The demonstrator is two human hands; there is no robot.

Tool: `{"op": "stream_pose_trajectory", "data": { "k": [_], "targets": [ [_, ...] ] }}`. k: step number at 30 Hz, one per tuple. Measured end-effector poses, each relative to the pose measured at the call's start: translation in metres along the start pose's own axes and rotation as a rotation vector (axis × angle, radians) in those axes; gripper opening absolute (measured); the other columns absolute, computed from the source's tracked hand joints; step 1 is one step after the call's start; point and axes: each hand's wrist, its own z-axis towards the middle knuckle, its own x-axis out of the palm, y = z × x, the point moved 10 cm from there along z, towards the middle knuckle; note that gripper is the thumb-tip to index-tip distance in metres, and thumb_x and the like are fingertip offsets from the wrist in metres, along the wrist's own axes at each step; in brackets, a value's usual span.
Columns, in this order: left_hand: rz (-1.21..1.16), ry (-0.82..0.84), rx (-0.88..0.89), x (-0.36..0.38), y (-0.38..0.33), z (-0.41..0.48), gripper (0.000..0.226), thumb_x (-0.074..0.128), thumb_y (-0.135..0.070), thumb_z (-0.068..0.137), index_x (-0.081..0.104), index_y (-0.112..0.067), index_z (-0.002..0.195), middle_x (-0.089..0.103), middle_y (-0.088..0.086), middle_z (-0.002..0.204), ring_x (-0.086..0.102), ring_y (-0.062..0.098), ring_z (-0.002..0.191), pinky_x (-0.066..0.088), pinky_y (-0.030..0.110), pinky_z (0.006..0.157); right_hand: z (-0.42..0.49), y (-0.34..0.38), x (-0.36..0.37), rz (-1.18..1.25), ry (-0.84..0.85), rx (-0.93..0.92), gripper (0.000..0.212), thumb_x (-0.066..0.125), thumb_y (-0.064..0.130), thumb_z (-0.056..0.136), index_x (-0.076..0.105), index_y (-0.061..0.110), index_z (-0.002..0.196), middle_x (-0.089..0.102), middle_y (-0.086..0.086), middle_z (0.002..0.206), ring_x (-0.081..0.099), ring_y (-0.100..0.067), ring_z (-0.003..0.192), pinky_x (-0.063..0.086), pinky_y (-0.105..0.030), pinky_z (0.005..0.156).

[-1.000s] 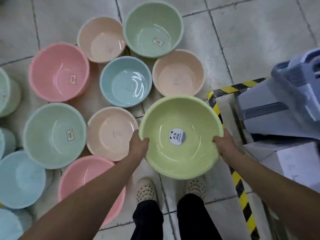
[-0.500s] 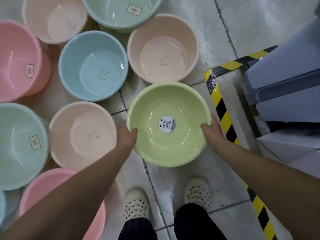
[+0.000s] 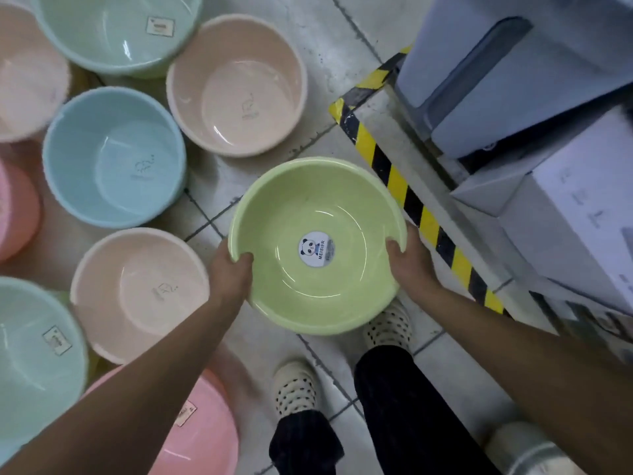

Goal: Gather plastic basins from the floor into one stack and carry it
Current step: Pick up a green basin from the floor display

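Observation:
I hold a light green basin (image 3: 291, 207) with a panda sticker inside it, above the tiled floor and my feet. My left hand (image 3: 229, 272) grips its left rim, thumb curled over the edge. My right hand (image 3: 409, 258) grips its right rim the same way. Several other basins stand on the floor to the left: a peach basin (image 3: 236, 84) just beyond the green one, a blue basin (image 3: 113, 156), another peach basin (image 3: 137, 293) beside my left arm, a mint basin (image 3: 116, 32) at the top and a pink basin (image 3: 202, 437) under my left forearm.
A yellow-and-black striped curb (image 3: 414, 207) runs diagonally on the right, with grey-blue crates (image 3: 513, 73) and a white box (image 3: 582, 217) behind it. A mint basin (image 3: 30, 358) and a pink basin (image 3: 13, 207) sit at the left edge. My spotted shoes (image 3: 294, 385) stand on grey tiles.
The green basin has come closer to me and now hangs above my feet. The view has tipped down and right, so the floor basins have slid toward the upper left.

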Motion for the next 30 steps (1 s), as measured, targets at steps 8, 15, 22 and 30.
{"op": "stream_pose_trajectory", "data": {
  "k": [8, 15, 22, 30],
  "targets": [
    [0.144, 0.261, 0.185, 0.073, -0.025, -0.108, 0.043, 0.055, -0.006, 0.086, 0.062, -0.025, 0.124, 0.068, -0.001, 0.102, 0.066, 0.028, 0.094, 0.055, 0.039, 0.082, -0.127, -0.117, -0.104, 0.099, -0.237, 0.212, 0.057, 0.054, 0.015, 0.096, 0.037, 0.021, 0.15, 0.055, 0.001, 0.132, 0.054, -0.018, 0.116, 0.04, -0.029, 0.09],
    [0.335, 0.447, 0.252, 0.188, 0.038, -0.179, 0.033, 0.058, -0.024, 0.096, 0.059, -0.016, 0.128, 0.068, 0.005, 0.107, 0.059, 0.02, 0.091, 0.04, 0.025, 0.075, -0.194, -0.288, -0.141, 0.205, -0.414, 0.484, 0.049, 0.062, 0.016, 0.09, 0.053, 0.015, 0.138, 0.065, -0.014, 0.126, 0.06, -0.035, 0.115, 0.045, -0.034, 0.086],
    [0.514, 0.575, 0.383, 0.287, 0.107, -0.22, 0.038, 0.063, -0.024, 0.092, 0.06, -0.015, 0.128, 0.071, 0.009, 0.111, 0.065, 0.027, 0.099, 0.04, 0.024, 0.073, -0.221, -0.42, -0.148, 0.31, -0.517, 0.63, 0.044, 0.066, 0.011, 0.086, 0.054, 0.009, 0.128, 0.063, -0.015, 0.114, 0.061, -0.034, 0.106, 0.048, -0.039, 0.084],
    [0.586, 0.509, 0.383, 0.319, 0.151, -0.216, 0.048, 0.063, -0.019, 0.091, 0.052, -0.017, 0.138, 0.068, 0.012, 0.113, 0.063, 0.03, 0.104, 0.044, 0.028, 0.077, -0.216, -0.472, -0.132, 0.293, -0.489, 0.668, 0.045, 0.068, 0.015, 0.089, 0.052, 0.011, 0.131, 0.059, -0.006, 0.106, 0.059, -0.03, 0.099, 0.048, -0.039, 0.087]
  ]
}}
